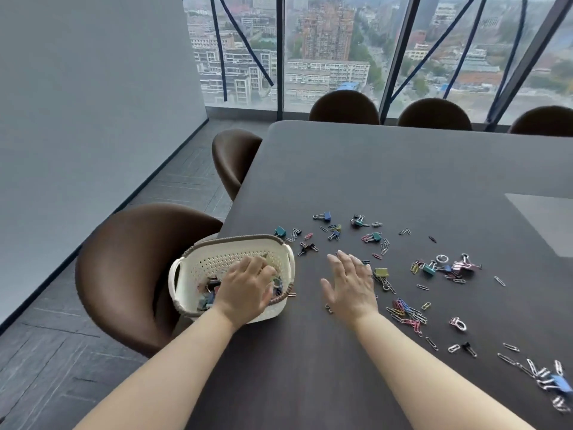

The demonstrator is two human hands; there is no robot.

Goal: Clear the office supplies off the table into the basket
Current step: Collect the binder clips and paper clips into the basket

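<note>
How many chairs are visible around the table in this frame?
5: nearest chair behind the basket, second chair farther along that side, and three chair backs at the far edge; others may be outside view.

Bare forearms, left hand [245, 290], right hand [350, 287], sleeveless

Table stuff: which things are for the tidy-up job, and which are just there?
For the job: basket, binder clips, paper clips, left hand, right hand.
Just there: table, chairs, window.
</note>
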